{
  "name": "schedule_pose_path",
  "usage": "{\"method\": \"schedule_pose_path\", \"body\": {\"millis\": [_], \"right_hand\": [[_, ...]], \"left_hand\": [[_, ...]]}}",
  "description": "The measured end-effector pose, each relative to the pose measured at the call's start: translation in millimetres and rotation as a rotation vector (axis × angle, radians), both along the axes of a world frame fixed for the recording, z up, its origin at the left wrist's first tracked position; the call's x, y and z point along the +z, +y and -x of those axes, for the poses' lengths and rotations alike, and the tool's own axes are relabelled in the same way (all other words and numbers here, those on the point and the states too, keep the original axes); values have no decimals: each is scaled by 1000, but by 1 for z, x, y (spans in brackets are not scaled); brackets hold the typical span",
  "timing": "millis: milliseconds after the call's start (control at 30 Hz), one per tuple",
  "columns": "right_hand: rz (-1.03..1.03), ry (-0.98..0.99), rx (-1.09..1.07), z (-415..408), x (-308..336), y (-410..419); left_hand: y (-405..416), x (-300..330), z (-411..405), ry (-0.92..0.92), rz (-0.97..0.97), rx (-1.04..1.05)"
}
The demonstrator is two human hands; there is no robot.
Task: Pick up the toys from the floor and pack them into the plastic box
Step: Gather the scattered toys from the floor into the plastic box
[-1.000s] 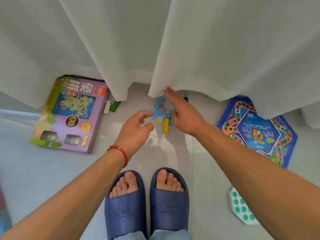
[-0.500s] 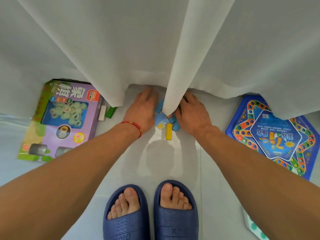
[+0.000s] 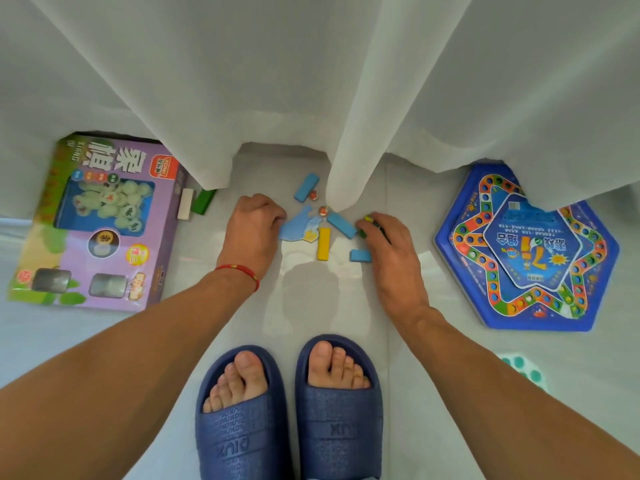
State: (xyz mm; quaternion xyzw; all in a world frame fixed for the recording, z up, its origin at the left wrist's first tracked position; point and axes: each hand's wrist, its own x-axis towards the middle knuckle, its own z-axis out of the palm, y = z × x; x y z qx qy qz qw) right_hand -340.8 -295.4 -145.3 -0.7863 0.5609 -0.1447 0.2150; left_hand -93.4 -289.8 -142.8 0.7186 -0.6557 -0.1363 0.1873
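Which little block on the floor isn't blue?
The yellow block, lying between the two hands. The three loose blocks around it are blue.

**Both hands down among the scattered blocks**

On the pale floor (image 3: 311,306), below the hem of a white curtain (image 3: 346,98), lie blue blocks (image 3: 306,187), a yellow block (image 3: 323,243) and a blue flat piece (image 3: 300,227). The left hand (image 3: 251,230), fingers curled, touches the flat piece. The right hand (image 3: 388,251) grips small pieces beside a blue block. A purple game box (image 3: 104,230) lies toward the floor's left edge, a blue hexagonal board (image 3: 526,251) toward its right.
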Motion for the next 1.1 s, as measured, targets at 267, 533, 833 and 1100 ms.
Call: {"method": "schedule_pose_path", "body": {"millis": [267,533,833,1100], "right_hand": [[130,56,55,-2,0,-19],[-31,181,94,-9,11,-47],[-108,-293,-163,-21,64,-5],[-147,-113,331,-54,86,79]], "left_hand": [[22,13,11,82,-13,155],[61,69,36,728,-170,580],[65,77,56,1782,-652,885],[77,70,70,1862,-870,748]]}}
